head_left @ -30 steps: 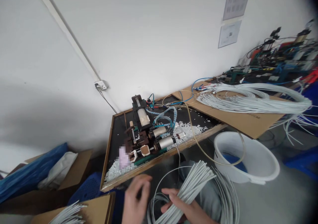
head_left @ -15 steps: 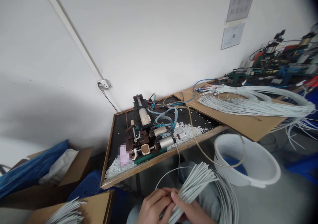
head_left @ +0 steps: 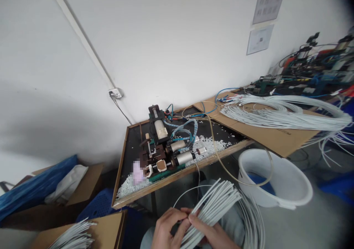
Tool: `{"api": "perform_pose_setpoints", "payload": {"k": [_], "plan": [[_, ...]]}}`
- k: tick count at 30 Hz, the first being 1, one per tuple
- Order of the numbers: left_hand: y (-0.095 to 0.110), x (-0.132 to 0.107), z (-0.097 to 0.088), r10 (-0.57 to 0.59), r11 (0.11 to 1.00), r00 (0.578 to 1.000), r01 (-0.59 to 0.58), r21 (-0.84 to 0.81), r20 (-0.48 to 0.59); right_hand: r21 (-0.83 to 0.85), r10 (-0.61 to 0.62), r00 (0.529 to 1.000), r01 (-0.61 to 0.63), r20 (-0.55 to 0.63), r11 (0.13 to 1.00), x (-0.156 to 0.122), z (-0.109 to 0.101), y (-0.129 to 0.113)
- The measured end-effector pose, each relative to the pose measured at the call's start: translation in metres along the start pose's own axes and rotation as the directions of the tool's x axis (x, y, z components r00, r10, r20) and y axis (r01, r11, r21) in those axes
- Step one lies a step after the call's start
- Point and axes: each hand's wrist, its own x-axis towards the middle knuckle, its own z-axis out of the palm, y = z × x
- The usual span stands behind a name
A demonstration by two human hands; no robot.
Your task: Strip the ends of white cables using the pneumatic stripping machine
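Observation:
A bundle of thin white cables fans up from my lap at the bottom middle. My right hand is wrapped round the bundle from below. My left hand has come in beside it, fingertips pinched on the cables where the two hands meet. Just beyond them, on a wood-framed black tray, stands a small pneumatic machine with silver cylinders and blue hoses. White plastic scraps lie around it.
A white bucket stands on the floor to the right. More white cables lie on cardboard at the right, with machines behind. Cardboard boxes, one with a blue bag, sit at the left. A box corner holds cable ends.
My left hand has moved right from open space to meet my right hand on the cable bundle. The view has shifted slightly.

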Motion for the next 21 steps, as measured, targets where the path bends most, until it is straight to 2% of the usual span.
{"api": "perform_pose_setpoints", "payload": {"k": [2,5,8,11,14,16,21], "plan": [[0.002,0.000,-0.001,-0.026,1.000,0.999,0.027,0.007,-0.023,0.033,0.013,1.000,-0.012,-0.007,0.999,-0.002,0.000,-0.002],[0.008,0.000,-0.005,-0.164,0.986,0.977,0.159,-0.048,-0.134,0.031,0.018,1.000,-0.018,0.004,0.999,-0.008,0.000,-0.009],[0.011,0.002,-0.016,-0.333,0.928,0.916,0.277,-0.249,-0.224,-0.014,0.005,1.000,-0.005,0.025,1.000,-0.012,0.001,-0.016],[0.005,0.004,-0.029,-0.427,0.852,0.871,0.299,-0.429,-0.242,-0.036,0.009,0.999,-0.008,0.047,0.999,-0.013,0.001,-0.019],[-0.007,0.008,-0.042,-0.435,0.835,0.854,0.263,-0.483,-0.286,-0.038,0.017,0.998,-0.015,0.063,0.999,-0.013,0.002,-0.019],[-0.014,0.010,-0.047,-0.423,0.855,0.839,0.245,-0.458,-0.342,-0.031,0.024,0.997,-0.021,0.069,0.999,-0.013,0.003,-0.019],[-0.024,0.016,-0.049,-0.341,0.939,0.783,0.262,-0.222,-0.520,-0.037,0.028,0.996,-0.025,0.087,0.999,-0.011,0.002,-0.017]]}}
